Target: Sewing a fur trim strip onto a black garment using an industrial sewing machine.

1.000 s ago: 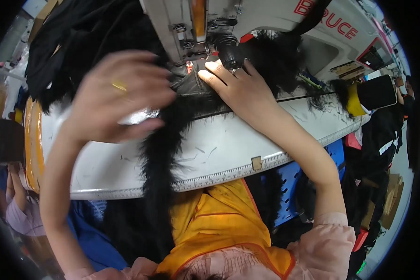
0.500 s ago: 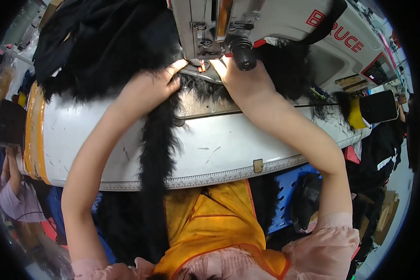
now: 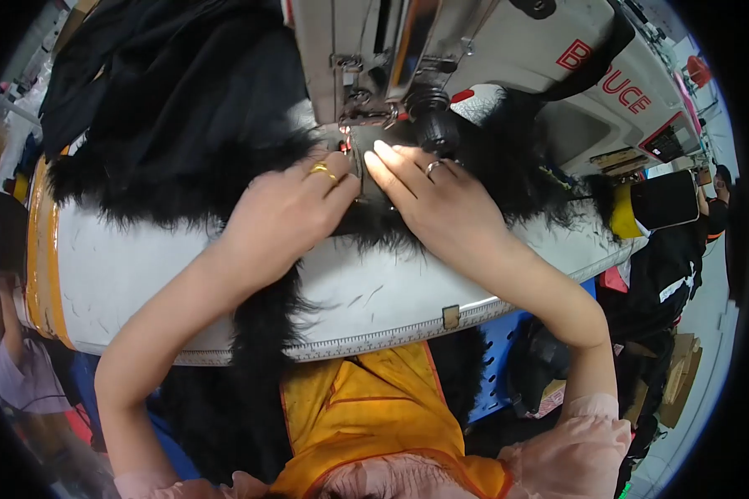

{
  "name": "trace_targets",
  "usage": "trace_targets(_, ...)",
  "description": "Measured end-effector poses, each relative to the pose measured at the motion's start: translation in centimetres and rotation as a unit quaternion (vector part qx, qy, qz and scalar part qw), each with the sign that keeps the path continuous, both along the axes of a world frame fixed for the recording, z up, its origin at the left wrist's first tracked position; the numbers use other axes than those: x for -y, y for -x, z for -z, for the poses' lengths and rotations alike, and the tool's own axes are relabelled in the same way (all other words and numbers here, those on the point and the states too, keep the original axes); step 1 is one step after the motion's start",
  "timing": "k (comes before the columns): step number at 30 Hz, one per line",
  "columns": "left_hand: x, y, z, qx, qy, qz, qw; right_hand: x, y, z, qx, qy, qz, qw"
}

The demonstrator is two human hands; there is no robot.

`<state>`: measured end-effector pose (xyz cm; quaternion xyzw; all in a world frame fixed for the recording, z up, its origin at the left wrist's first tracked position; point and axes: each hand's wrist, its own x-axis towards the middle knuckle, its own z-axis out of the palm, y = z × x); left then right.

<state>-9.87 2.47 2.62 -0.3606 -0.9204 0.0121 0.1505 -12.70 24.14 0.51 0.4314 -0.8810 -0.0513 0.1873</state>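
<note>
My left hand (image 3: 304,200) rests on black fabric left of the needle area (image 3: 345,143), its ringed fingers bent and pinched on the fabric. My right hand (image 3: 424,191) presses the dark material (image 3: 374,201) on the right, fingers lying out flat and slightly apart. Both hands are just in front of the sewing machine (image 3: 329,58). A black fur strip (image 3: 266,328) runs from beneath my left hand over the table's front edge. A black garment with furry edges (image 3: 175,100) is heaped at the back left. My left fingertips are partly hidden in the material.
The white table (image 3: 141,274) has a measuring strip along its front. A yellow-and-black object (image 3: 670,200) sits at its right end. A blue perforated plastic piece (image 3: 491,366) is below. Another person's arm and shirt (image 3: 21,366) show at far left; more people are at far right.
My left hand has come down from a raised, blurred position onto the fabric beside the needle, its fingers now bent. My right hand has shifted slightly toward me, fingers still stretched out.
</note>
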Motion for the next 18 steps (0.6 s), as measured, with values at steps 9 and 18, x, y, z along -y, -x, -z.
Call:
trace_targets(9, 2.6, -0.9, 1.1, 0.041, -0.050, 0.022, 0.998, -0.6, 0.9, -0.3, -0.024, 0.019, -0.040, 0.999)
trace_targets(18, 4.4, 3.1, 1.6, 0.213, -0.216, 0.005, 0.953, -1.0, 3.2, 0.1, -0.076, 0.005, 0.011, 0.997)
